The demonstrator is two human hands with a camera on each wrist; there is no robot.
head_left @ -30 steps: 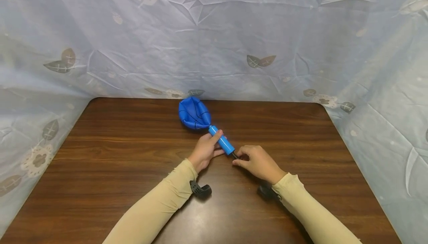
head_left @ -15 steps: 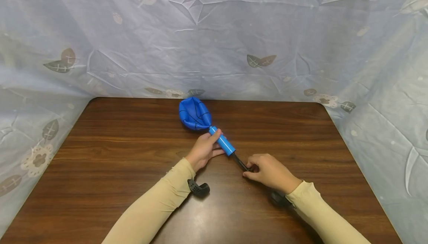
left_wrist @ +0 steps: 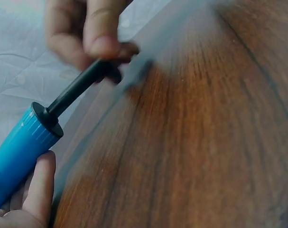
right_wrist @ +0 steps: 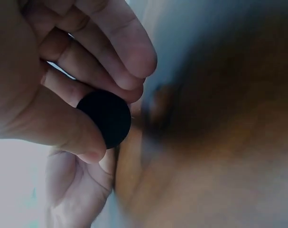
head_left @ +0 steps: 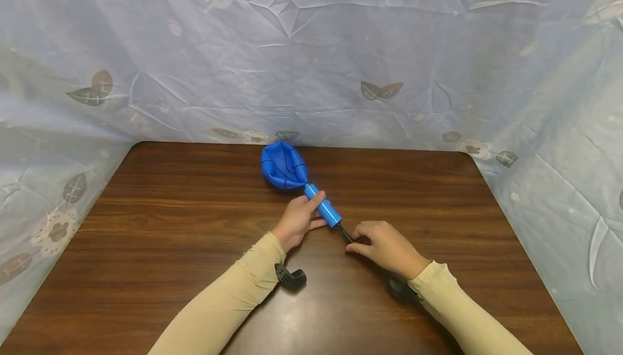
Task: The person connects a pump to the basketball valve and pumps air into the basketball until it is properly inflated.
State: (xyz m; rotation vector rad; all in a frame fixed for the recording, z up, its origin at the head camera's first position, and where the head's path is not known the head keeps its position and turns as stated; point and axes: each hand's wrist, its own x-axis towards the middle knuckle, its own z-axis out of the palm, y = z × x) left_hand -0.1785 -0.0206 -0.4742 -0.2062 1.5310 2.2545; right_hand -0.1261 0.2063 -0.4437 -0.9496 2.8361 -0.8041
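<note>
A blue hand pump [head_left: 324, 208] slants across the middle of the head view, its far tip at the neck of a partly filled blue ball [head_left: 284, 165] with black lines. My left hand [head_left: 298, 219] grips the pump's barrel, thumb on top. At the near end, my right hand [head_left: 386, 247] pinches the black plunger handle [right_wrist: 106, 118] between thumb and fingers. The black plunger rod [left_wrist: 75, 92] shows partly drawn out of the barrel in the left wrist view. Creases and a sunken side show on the ball.
The brown wooden table [head_left: 185, 209] lies under both hands. A pale patterned cloth [head_left: 321, 63] hangs behind its far edge and along both sides. A black wrist strap [head_left: 291, 277] sits by the left sleeve.
My right hand first drew the plunger out, down and to the right, then pushed it partly back toward the barrel. The left hand and the ball have hardly moved.
</note>
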